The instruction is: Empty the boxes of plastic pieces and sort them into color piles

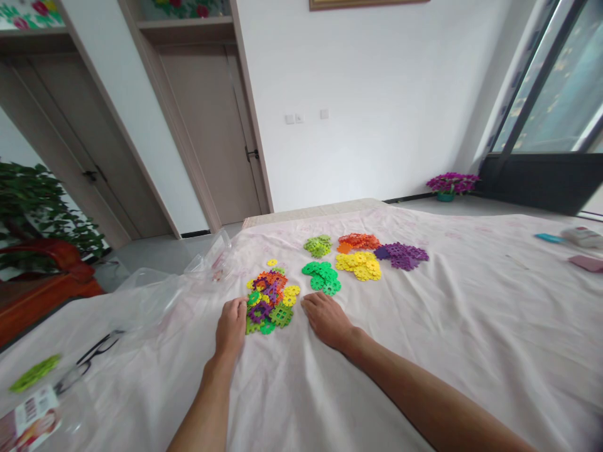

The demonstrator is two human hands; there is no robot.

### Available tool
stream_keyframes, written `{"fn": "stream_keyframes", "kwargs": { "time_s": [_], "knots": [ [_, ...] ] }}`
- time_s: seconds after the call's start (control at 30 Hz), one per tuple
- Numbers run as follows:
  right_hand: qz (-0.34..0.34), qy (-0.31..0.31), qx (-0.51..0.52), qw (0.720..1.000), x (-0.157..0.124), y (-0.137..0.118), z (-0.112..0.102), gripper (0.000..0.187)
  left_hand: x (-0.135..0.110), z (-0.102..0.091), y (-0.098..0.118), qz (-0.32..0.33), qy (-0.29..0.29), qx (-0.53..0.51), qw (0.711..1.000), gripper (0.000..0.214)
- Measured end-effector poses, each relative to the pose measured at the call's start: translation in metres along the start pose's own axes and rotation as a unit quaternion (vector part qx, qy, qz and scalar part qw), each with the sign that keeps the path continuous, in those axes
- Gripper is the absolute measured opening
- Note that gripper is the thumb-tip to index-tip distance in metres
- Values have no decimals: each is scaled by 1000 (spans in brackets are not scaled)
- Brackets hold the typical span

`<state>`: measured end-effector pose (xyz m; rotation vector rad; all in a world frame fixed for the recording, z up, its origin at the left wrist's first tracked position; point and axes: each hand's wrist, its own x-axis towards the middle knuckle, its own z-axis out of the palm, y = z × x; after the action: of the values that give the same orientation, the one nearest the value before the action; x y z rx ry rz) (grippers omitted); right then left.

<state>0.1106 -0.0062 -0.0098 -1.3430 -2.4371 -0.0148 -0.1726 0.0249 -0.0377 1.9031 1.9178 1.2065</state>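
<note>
A mixed pile of flat plastic building pieces [272, 300], in orange, purple, yellow and green, lies on the cloth between my hands. At its left edge rests my left hand [230, 326], its slightly bent fingers beside the pieces and holding none that I can see. My right hand [328, 319] lies low on the cloth, right of the pile and just below a green heap [323, 277]; its fingers are loosely bent with no piece visible in them. Beyond are sorted heaps: light green [317, 245], orange-red [358, 242], yellow [358, 265] and purple [405, 255].
A pale cloth [452, 314] covers the wide surface. To the left lie clear plastic packaging [151, 301], eyeglasses [98, 351], a light green piece [35, 373] and a labelled clear container [35, 417]. At the far right are a blue item [549, 238] and a pink item [586, 263].
</note>
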Motion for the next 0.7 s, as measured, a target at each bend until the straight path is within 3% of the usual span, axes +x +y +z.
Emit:
{"fn": "stream_keyframes", "kwargs": {
  "time_s": [0.7],
  "knots": [
    [-17,0,32,999,1,6,-4,23,2,7,4,43,-9,41,998,36]
  ]
}}
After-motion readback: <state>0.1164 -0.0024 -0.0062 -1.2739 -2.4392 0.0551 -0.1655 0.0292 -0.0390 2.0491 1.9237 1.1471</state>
